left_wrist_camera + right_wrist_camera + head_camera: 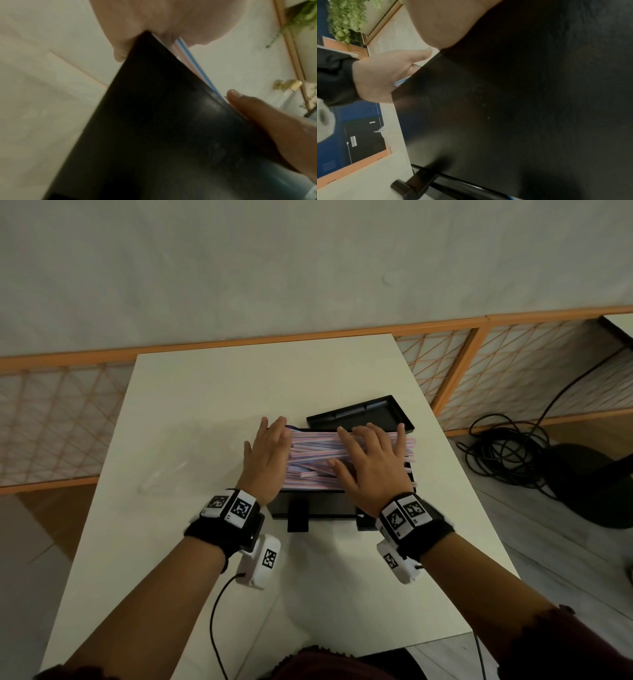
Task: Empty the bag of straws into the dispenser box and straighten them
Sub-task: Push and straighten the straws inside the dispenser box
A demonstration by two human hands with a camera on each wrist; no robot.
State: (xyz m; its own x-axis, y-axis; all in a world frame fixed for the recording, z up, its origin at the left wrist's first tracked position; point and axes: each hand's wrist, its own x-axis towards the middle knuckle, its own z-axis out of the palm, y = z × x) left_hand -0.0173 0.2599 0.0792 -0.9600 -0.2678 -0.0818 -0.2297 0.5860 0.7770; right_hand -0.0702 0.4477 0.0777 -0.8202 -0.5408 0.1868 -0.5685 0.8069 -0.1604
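A pile of pink and blue striped straws (pixel 315 451) fills the black dispenser box (pixel 317 505) in the middle of the table, some lying askew. My left hand (pixel 269 455) stands flat against the left ends of the straws, fingers straight. My right hand (pixel 371 460) lies spread on top of the pile toward its right side, fingers straight. In the left wrist view the box wall (pixel 163 121) fills the frame, with a few straws (pixel 193 60) along its top edge. The right wrist view shows mostly the dark box (pixel 513 101) and my left hand (pixel 385 75) beyond it.
The black box lid (pixel 361 412) lies just behind the box. A clear plastic bag (pixel 161 475) lies flat on the white table (pixel 212 392) to the left. Coiled black cables (pixel 507 453) lie on the floor to the right. An orange-framed lattice screen (pixel 61 419) runs behind the table.
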